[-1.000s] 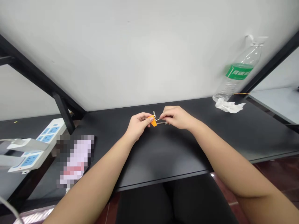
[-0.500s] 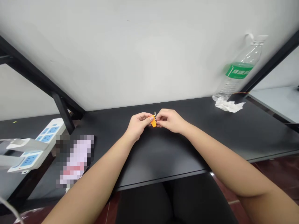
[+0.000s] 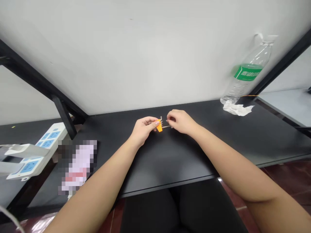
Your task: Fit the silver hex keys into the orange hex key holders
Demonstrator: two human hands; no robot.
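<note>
Our left hand (image 3: 143, 130) pinches the orange holder (image 3: 159, 126), some metal keys (image 3: 161, 118) seated, others jutting; right hand (image 3: 181, 121) curled, grip unclear!

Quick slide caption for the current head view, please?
Left hand grips an orange holder of hex keys over a black table, right hand close beside it.

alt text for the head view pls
The left hand holds an orange holder with hex keys at a black table, the right hand close beside the keys. Toward the right are a clear bottle and white tissue.
</note>
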